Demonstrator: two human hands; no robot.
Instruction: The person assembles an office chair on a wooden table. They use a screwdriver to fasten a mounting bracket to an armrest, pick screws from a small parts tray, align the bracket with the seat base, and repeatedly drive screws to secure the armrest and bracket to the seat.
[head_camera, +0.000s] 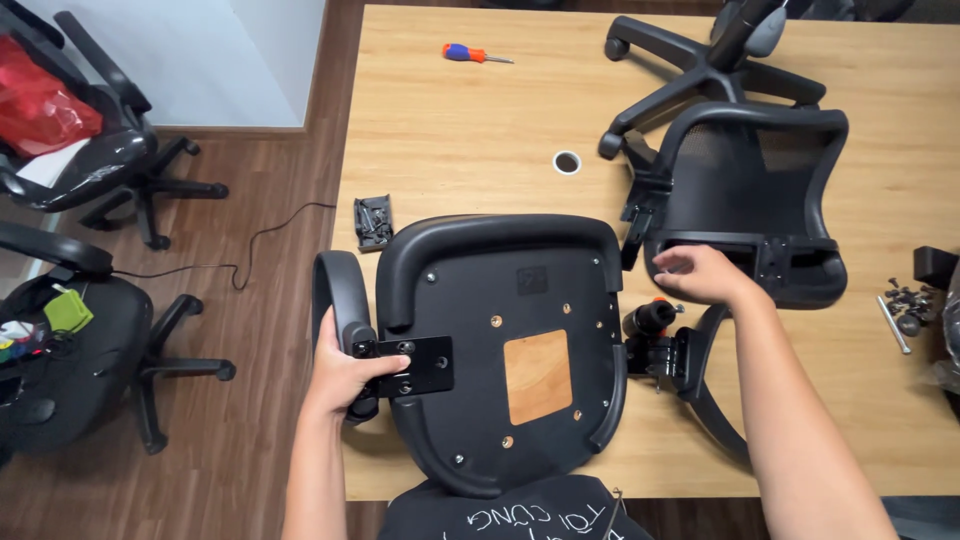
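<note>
An upturned black chair seat (505, 350) lies on the wooden table (470, 130) in front of me. My left hand (345, 372) grips a black armrest (342, 295) whose flat bracket rests on the seat's left edge. My right hand (700, 274) reaches to the right, fingers spread over the lower edge of a black mesh backrest (750, 200). A second armrest (700, 385) lies against the seat's right side. A small orange-and-black tool (652, 316) sits just above that second armrest.
A chair's star base with castors (700, 70) lies at the far right of the table. An orange-and-blue screwdriver (475, 54), a tape roll (567, 162), a bolt pack (373, 222) and loose screws (905, 300) lie about. Two office chairs (90, 160) stand on the floor at left.
</note>
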